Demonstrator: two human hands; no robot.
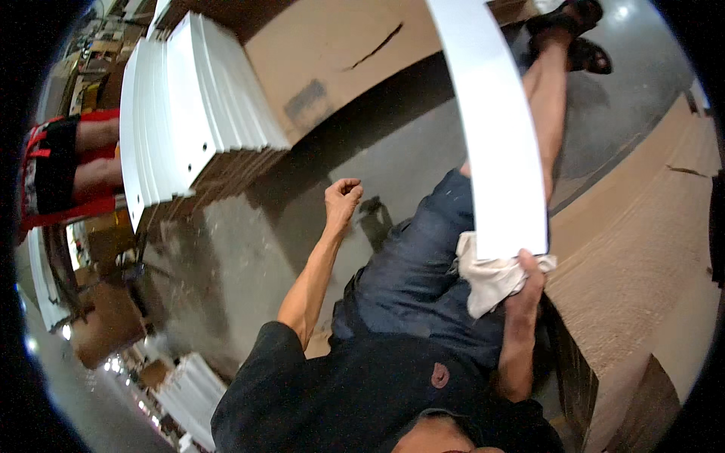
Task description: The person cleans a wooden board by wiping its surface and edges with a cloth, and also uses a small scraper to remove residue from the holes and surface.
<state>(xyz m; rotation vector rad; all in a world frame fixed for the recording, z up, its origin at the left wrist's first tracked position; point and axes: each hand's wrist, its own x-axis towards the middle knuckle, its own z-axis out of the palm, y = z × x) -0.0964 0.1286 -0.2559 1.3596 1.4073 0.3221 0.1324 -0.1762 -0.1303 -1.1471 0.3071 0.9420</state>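
My right hand [527, 281] grips the near end of a long, narrow white board [504, 136], its thumb on the top face. Bunched under that end, in the same hand, is a whitish cloth [489, 285]. The board stretches away over my leg, and its far end runs out of the picture at the top. My left hand [343, 202] hovers over the floor, apart from the board, with its fingers curled in and nothing seen in them.
To the far left rises a stack of white panels [219, 98] with small dark holes. Brown cardboard [332, 64] stands beside it. Stacked brown sheets [642, 279] are close on my right. Past the white stack is another person in red and black shorts [57, 170].
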